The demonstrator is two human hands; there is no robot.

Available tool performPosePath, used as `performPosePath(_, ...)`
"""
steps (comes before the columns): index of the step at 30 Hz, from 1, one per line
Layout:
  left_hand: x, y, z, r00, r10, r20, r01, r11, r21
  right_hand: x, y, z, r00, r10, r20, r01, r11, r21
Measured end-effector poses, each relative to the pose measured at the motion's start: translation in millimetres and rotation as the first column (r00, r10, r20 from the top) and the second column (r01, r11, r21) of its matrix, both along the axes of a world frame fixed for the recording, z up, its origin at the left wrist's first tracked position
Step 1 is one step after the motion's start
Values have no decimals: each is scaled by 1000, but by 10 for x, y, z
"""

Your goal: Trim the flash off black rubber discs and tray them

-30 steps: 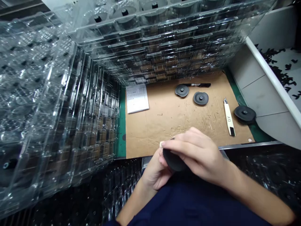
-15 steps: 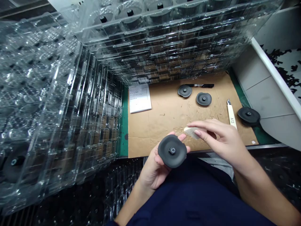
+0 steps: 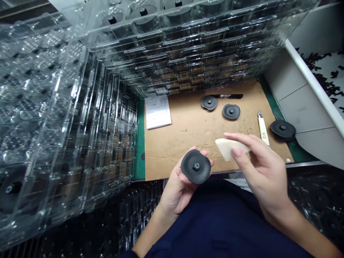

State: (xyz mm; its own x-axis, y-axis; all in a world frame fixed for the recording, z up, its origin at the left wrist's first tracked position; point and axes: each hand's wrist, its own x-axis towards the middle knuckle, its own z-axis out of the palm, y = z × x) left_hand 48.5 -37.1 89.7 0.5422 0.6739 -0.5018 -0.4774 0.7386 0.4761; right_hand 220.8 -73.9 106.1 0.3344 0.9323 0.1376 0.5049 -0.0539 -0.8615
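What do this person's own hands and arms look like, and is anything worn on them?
The left hand and right hand are both bare, with no gloves, rings or watch visible. The forearms are uncovered, and dark navy clothing shows between them.

Plastic tray stacks (image 3: pixel 67 107) block left, ahead; passage over cardboard (image 3: pixel 172 150).
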Motion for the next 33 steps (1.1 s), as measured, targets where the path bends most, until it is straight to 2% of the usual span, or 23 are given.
performPosePath(3, 3, 5, -31, 998, 28, -49, -26, 999, 47, -208, -4, 156, 969, 221, 107, -236, 959, 158)
performPosePath(6, -6, 28, -51, 994, 59, -96, -51, 995, 88, -337, 44, 135, 896, 433, 102, -444, 886, 134)
performPosePath(8, 14, 31, -46, 986, 95, -133, -81, 991, 106, -361, 109, 117, 871, 481, 94, -490, 865, 109)
performPosePath(12, 83, 27, -7, 988, 85, -129, -72, 992, 100, -364, 174, 102, 913, 355, 202, -395, 893, 217)
performPosePath(16, 84, 68, 4, 995, 73, -69, -64, 991, 114, -252, 53, 4, 890, 397, 226, -445, 865, 231)
performPosePath(18, 76, 78, -3, 994, 80, -69, -72, 992, 107, -143, -11, -55, 904, 394, 164, -420, 890, 178)
performPosePath(20, 76, 69, -3, 995, 94, -41, -89, 989, 117, -47, -52, -97, 941, 337, 32, -338, 934, 113)
performPosePath(23, 84, 44, 19, 995, 91, 36, -95, 985, 142, 8, -91, -123, 974, 111, -196, -105, 994, 42)
performPosePath(25, 86, 41, 38, 994, 90, 56, -98, 983, 153, -3, -117, -120, 961, -16, -275, 20, 1000, 14)
performPosePath(26, 86, 45, 44, 994, 96, 51, -103, 982, 156, -12, -130, -109, 957, -39, -288, 42, 999, 4)
performPosePath(30, 95, 67, 35, 992, 127, -1, -125, 978, 169, -32, -156, 1, 968, 59, -245, -65, 998, -19)
performPosePath(33, 119, 68, 11, 992, 124, -18, -119, 977, 178, -62, -122, 99, 977, 167, -133, -162, 986, 47)
